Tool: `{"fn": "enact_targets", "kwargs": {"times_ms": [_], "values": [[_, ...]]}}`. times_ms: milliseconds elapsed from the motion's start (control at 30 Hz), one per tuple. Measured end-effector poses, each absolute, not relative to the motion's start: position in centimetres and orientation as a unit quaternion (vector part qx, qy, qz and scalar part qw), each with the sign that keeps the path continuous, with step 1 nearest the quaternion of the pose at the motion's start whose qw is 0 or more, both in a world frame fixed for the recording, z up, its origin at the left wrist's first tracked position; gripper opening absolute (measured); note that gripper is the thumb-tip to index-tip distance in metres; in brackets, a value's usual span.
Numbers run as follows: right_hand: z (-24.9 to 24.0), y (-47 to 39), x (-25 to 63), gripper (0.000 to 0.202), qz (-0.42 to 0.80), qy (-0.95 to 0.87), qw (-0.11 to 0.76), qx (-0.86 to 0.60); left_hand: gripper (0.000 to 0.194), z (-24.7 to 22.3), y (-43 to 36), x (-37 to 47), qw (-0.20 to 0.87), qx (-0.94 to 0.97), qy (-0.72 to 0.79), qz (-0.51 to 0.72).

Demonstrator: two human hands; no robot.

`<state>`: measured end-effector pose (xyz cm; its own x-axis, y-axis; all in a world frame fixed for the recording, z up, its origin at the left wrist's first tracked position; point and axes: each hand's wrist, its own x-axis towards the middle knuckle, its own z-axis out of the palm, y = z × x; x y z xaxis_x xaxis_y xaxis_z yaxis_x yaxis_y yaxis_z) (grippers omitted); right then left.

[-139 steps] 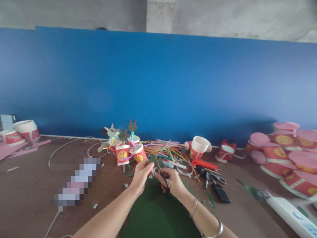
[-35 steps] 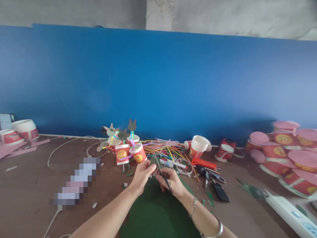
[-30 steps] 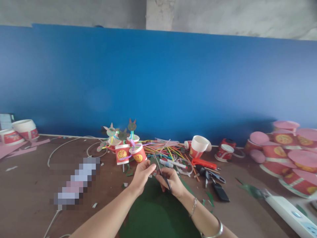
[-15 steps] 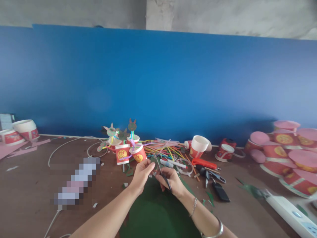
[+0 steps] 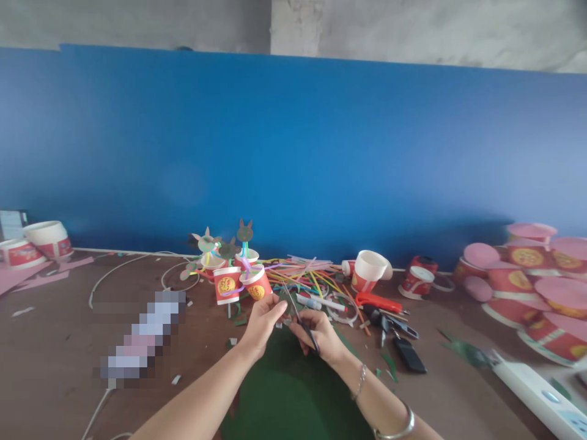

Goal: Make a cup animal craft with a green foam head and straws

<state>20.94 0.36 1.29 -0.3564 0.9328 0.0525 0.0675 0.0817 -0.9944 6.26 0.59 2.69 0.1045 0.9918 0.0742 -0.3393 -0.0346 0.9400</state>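
My right hand (image 5: 318, 335) is closed around the dark handles of a pair of scissors (image 5: 306, 329), whose thin blades point up and to the left. Close on its left, my left hand (image 5: 265, 321) pinches a small piece of dark green paper (image 5: 285, 310) beside the blades; the fingers hide much of it. Beneath both hands lies a large dark green sheet (image 5: 293, 391). Just beyond them stand red and white paper cups (image 5: 227, 285) with green paper animal heads (image 5: 244, 231) on coloured stems.
Coloured pipe cleaners (image 5: 316, 275) and markers (image 5: 321, 302) lie behind my hands. To the right are an orange-red tool (image 5: 378, 302), keys (image 5: 384, 324), pink-topped cups (image 5: 532, 256) and a white power strip (image 5: 541, 397). A blurred-out object (image 5: 144, 336) with a cable lies left. A blue partition (image 5: 293, 153) stands behind.
Hardly anything differs. The scissors and my right hand have shifted very slightly, while my left hand keeps its pinch in the same place.
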Motion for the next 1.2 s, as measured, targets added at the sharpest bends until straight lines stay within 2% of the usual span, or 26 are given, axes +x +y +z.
{"fn": "enact_targets", "kwargs": {"times_ms": [300,800,1200], "values": [[0.96,0.47,21.03,0.033,0.537,-0.631,0.396,-0.395,0.026,2.79,0.12,6.74,0.621,0.387,0.382,0.564],[1.51,0.18,20.84,0.036,0.542,-0.621,0.396,-0.405,0.026,2.79,0.35,6.54,0.603,0.429,0.374,0.560],[1.04,0.45,21.03,0.029,0.544,-0.626,0.395,-0.395,0.025,2.86,0.33,6.48,0.603,0.421,0.373,0.566]]}}
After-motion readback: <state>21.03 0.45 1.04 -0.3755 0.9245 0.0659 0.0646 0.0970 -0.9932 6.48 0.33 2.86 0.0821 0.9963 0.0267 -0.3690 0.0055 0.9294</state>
